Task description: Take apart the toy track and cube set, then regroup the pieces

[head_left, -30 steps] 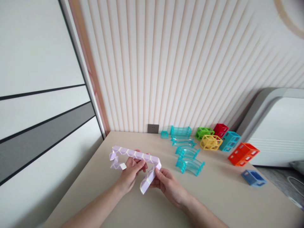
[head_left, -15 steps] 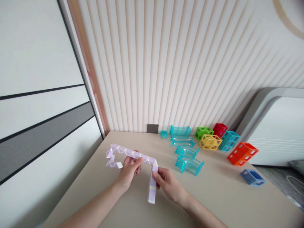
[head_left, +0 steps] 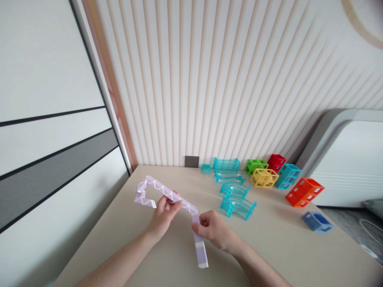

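A lilac-and-white snake puzzle [head_left: 163, 189] of jointed wedges is held above the table between my two hands. My left hand [head_left: 164, 213] pinches its long straight middle stretch between thumb and fingers. My right hand [head_left: 213, 228] has its fingers curled and its thumb against the shorter straight section, just below the bend. That section hangs toward me and ends in a pale tip. At the far left the puzzle folds back on itself in a zigzag hook, whose white end lies close to my left hand.
Clear teal track pieces [head_left: 238, 206] lie in a column on the table [head_left: 119, 239]. Open-frame blocks stand to their right: green [head_left: 256, 166], red [head_left: 276, 162], yellow [head_left: 264, 178], teal [head_left: 287, 175], orange [head_left: 304, 192] and blue [head_left: 317, 221]. Behind are a ribbed wall and a socket [head_left: 192, 161].
The puzzle's short section has swung, its free tip now further right and nearer me. The long stretch slopes more steeply, and the hook at the left has turned.
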The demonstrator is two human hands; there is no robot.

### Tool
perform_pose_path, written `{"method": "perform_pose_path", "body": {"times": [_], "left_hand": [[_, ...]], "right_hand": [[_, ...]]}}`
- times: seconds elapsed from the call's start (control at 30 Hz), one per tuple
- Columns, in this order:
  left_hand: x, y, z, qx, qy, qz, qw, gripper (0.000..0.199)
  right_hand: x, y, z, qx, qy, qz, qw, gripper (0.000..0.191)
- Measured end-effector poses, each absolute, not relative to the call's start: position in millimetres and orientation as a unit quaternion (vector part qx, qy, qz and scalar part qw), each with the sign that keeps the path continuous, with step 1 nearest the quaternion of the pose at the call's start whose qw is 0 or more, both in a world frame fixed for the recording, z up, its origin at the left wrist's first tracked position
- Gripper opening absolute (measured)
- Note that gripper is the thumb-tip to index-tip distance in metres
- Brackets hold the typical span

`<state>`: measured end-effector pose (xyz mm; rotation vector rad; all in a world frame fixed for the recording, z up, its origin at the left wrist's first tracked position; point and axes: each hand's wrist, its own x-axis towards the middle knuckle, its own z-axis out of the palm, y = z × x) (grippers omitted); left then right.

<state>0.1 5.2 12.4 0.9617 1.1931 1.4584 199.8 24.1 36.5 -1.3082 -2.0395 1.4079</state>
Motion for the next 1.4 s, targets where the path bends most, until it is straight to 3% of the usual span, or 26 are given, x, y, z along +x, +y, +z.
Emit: {"method": "perform_pose_path", "body": {"times": [0.27,0.47,1.13,1.4], "left_hand": [[-3,8,9,0.361,0.442,0.654,0.497,0.048],[-5,8,2,0.366,0.410,0.648,0.528,0.042],[-7,6,-4,0.400,0.403,0.607,0.556,0.050],[-4,5,4,0.379,0.389,0.622,0.564,0.047]], "right_hand": [[196,21,32,-0.374,-0.581,0.661,0.292,0.061],[193,15,32,-0.284,-0.404,0.818,0.296,0.063],[202,26,28,-0.371,-0.511,0.732,0.255,0.065],[197,19,28,-0.331,-0.475,0.763,0.287,0.066]]}}
